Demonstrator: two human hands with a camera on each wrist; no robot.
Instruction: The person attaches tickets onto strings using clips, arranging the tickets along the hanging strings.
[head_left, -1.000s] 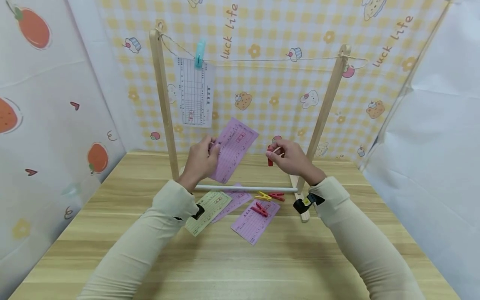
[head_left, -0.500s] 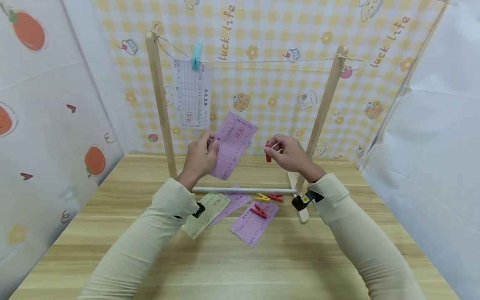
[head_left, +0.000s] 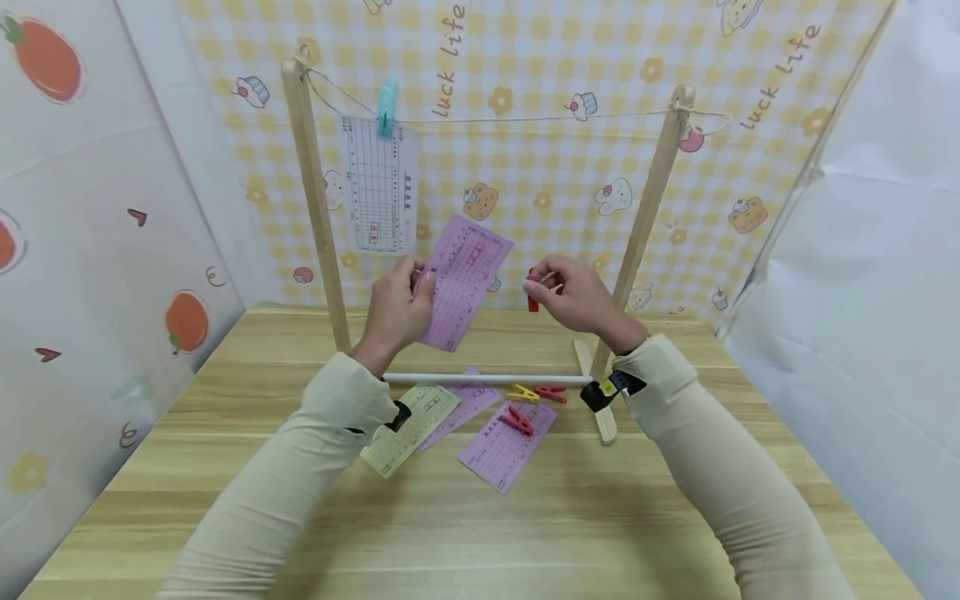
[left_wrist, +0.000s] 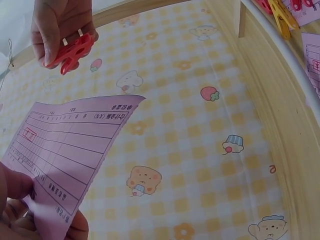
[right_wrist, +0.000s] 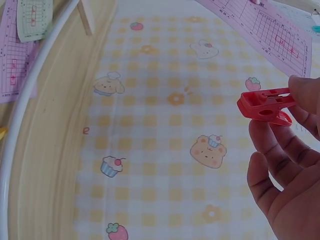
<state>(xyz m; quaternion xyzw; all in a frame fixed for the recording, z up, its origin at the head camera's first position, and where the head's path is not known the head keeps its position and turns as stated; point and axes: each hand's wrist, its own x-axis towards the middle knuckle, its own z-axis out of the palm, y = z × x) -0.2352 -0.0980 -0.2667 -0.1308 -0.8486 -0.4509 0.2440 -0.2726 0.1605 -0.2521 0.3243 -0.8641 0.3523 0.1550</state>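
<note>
My left hand (head_left: 400,304) pinches a pink printed slip (head_left: 468,279) by its left edge, thumb in front. The slip is held tilted above the white rod, its red stamp facing me. To its right, my right hand (head_left: 577,293) pinches a red clothespin (right_wrist: 265,106) between thumb and fingers, apart from the slip. Behind the hands a string (head_left: 517,118) runs between two wooden posts. A white printed slip (head_left: 378,187) hangs from it at the left, held by a light blue clothespin (head_left: 386,110).
On the table (head_left: 450,533) lie a pale green slip (head_left: 408,433), a pink slip (head_left: 465,404) partly under it, and another pink slip (head_left: 498,458) with a red clothespin (head_left: 517,421) on top. A yellow clothespin (head_left: 522,393) lies nearby. A white rod (head_left: 487,379) joins the wooden posts (head_left: 652,208) low down.
Both hands have risen slightly, the pink slip and red clothespin moving up with them. The head view has shifted a little. Both grips stay the same.
</note>
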